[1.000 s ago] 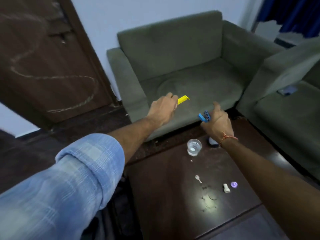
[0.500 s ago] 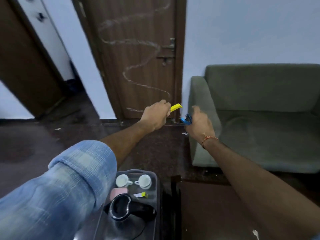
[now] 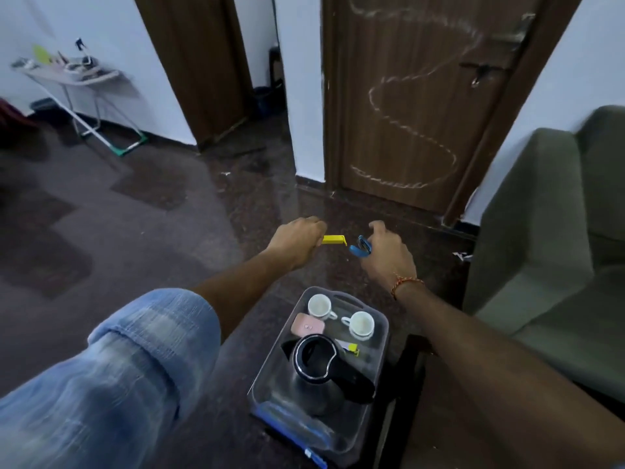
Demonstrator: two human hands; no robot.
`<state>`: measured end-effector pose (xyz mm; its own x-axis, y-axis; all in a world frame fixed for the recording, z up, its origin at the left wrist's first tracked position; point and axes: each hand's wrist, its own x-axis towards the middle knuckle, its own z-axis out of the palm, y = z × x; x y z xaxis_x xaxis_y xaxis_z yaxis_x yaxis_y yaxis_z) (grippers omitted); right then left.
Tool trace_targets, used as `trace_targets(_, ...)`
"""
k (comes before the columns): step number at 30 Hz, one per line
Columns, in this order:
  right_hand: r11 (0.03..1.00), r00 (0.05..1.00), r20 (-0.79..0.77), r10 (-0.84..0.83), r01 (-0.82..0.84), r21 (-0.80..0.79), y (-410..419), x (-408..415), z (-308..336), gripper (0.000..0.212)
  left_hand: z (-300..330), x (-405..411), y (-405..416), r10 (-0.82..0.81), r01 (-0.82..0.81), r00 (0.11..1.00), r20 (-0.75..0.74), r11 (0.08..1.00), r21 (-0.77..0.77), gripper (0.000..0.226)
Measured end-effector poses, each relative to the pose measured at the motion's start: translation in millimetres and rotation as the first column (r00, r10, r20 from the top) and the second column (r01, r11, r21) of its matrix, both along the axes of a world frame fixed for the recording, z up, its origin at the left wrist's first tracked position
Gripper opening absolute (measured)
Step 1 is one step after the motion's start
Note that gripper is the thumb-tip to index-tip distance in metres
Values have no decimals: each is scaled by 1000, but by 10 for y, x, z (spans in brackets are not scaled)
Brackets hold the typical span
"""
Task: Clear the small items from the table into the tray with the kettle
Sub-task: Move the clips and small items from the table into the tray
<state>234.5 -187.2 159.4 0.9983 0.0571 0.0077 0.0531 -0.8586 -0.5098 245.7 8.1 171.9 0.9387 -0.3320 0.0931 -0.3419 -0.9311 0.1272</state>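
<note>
My left hand point(image 3: 297, 238) is closed around a small yellow piece point(image 3: 334, 239) that sticks out to the right. My right hand point(image 3: 389, 253) grips a small blue stapler point(image 3: 361, 247). Both hands hover over the floor, just beyond the far end of the grey tray point(image 3: 380, 363). In the tray stand a black and steel kettle point(image 3: 321, 370), two white cups point(image 3: 319, 306) point(image 3: 361, 324), a pink case point(image 3: 307, 324) and a small yellow and lilac item point(image 3: 350, 347). The dark table point(image 3: 449, 428) shows only at the lower right.
A green sofa point(image 3: 554, 258) stands at the right. A brown door point(image 3: 416, 96) with chalk marks is straight ahead, an open doorway point(image 3: 263, 62) to its left. A white folding stand point(image 3: 77, 82) with clutter sits far left. Dark floor stretches to the left.
My view has swung left from the table and sofa to the tray. Both hands, still holding the yellow piece and the blue stapler, have moved over the tray's far end.
</note>
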Motion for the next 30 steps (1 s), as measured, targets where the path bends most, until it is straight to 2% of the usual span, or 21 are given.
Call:
trace_targets(3, 999, 998, -45, 36, -37, -15, 91, 12, -254, 68, -255, -71, 148, 17, -18, 998, -60, 1000, -5, 18)
trace_targets(9, 990, 961, -254, 112, -129, -55, 41, -87, -894, 69, -860, -125, 258, 30, -26, 982, -186, 999, 22, 22)
trace_targets(12, 988, 936, -332, 112, -141, -64, -17, -181, -1265, 68, -1251, -141, 277, 36, -21, 962, -269, 998, 59, 13)
trace_targets(18, 972, 882, -448, 146, -212, -101, -29, -356, -1921, 69, -2021, -214, 265, 1, 60, 914, -406, 988, 139, 16)
trace_targets(24, 952, 874, -456, 169, -264, -153, 53, -390, -2378, 71, -2474, -177, 318, -12, 94, 893, -450, 983, 161, 9)
trace_targets(28, 874, 916, -338, 216, -336, -352, 148, -401, -2588, 65, -2652, -155, 341, -7, 80, 879, -477, 988, 135, 9)
trace_targets(30, 849, 923, -312, 226, -344, -401, 174, -401, -2647, 61, -2705, -157, 332, -17, 92, 878, -478, 987, 133, 9)
